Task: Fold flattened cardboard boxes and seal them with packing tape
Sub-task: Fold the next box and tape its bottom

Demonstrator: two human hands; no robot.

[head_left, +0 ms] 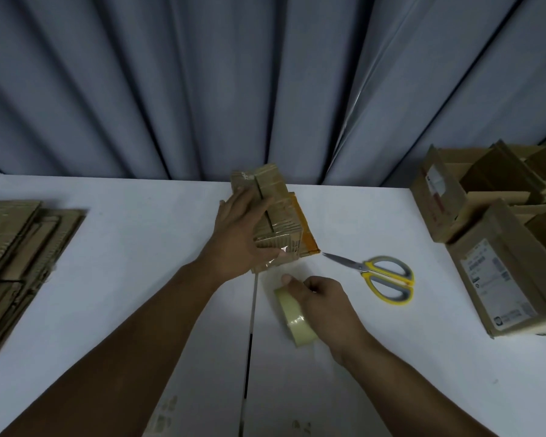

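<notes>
Head view, one frame.

The box [281,212] stands on the white table [123,279], centre, near the far edge, turned at an angle to us. Its top flaps are down, and a seam runs along the top. Clear tape shines on its near edge, and an orange patch shows on its right side.

The left hand [243,228] lies over the left part of the box top. The fingers are stretched out flat and the thumb presses down at the near edge where the tape shines. It presses; it does not clutch.

The right hand [323,294] is closed round the roll [297,316] of pale tape, just in front of the box. The roll stands on edge on the table. We cannot tell whether a strip runs from the roll to the box.

The scissors [379,275], with yellow and grey handles, lie just right of the roll. The blades are shut and the tip points at the box's near right corner without touching it.

Containers: at the right edge of the table stand open boxes [486,222], flaps up, close together. The near one bears a white printed label on its side. Their insides are dark and we cannot make out any contents.

At the left edge lies a stack of flats [19,247].

A grey curtain [265,83] hangs behind the table.
</notes>
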